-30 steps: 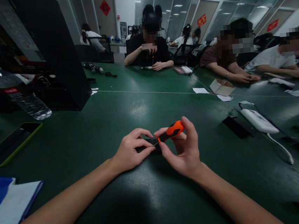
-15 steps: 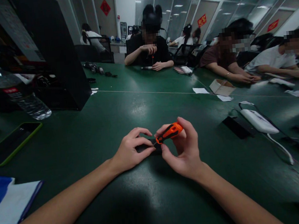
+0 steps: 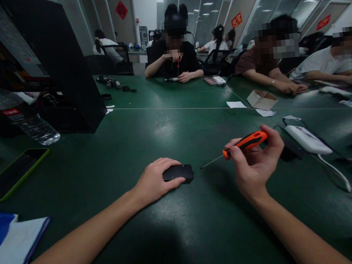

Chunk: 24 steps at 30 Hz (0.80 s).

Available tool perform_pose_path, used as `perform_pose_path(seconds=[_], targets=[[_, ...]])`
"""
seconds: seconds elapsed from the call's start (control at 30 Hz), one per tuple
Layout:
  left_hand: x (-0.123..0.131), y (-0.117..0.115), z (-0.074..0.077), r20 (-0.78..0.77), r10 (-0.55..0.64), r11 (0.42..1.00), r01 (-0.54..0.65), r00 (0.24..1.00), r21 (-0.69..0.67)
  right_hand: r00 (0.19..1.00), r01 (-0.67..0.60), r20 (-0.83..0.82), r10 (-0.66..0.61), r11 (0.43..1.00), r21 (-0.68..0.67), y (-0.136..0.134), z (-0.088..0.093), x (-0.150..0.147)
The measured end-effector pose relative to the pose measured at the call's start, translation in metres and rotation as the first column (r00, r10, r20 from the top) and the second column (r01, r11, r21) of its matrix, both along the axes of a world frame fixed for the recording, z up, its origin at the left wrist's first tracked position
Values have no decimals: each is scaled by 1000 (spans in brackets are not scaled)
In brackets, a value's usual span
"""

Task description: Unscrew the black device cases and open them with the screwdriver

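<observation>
While the left hand [image 3: 155,179] rests on the dark green table top [image 3: 175,123] with its fingers closed over the nine o'clock end of a small flat black rectangular device [image 3: 180,172], that end is hidden and only the right part shows. At three o'clock from it, apart, the right hand [image 3: 254,164] grips an orange-and-black-handled thin-shafted screwdriver [image 3: 247,141], its tip pointing toward nine o'clock, clear of the device. A black block [image 3: 291,152] at the hand's three o'clock is largely covered.
</observation>
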State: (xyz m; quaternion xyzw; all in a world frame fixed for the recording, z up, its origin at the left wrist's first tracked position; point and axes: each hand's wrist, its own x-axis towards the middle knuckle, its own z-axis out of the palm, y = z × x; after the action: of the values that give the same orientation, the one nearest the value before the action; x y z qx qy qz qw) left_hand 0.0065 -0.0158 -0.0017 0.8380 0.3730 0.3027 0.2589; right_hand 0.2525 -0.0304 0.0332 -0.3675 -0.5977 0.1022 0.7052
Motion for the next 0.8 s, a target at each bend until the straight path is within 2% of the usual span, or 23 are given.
perform_pose_path(seconds=[0.17,0.47,0.57,0.7,0.8], targets=[[0,-1,4,-52,9,1000,-9,999,-11,996,-37,-83,30,995,-87,5,-13,2],[2,-1,6,-76,6,1000,-4,997,23,990,-104,-106,89,983,-148,1,-17,-9],[1,-1,5,-74,2,1000,0,997,23,984,-127,-150,96,969,-213,4,-18,-8],[0,0,4,-70,-21,1000,22,997,18,944,-219,-318,92,893,-392,14,-27,-5],[0,1,3,-71,-25,999,27,997,19,885,-373,-449,126,769,-519,21,-37,-7]])
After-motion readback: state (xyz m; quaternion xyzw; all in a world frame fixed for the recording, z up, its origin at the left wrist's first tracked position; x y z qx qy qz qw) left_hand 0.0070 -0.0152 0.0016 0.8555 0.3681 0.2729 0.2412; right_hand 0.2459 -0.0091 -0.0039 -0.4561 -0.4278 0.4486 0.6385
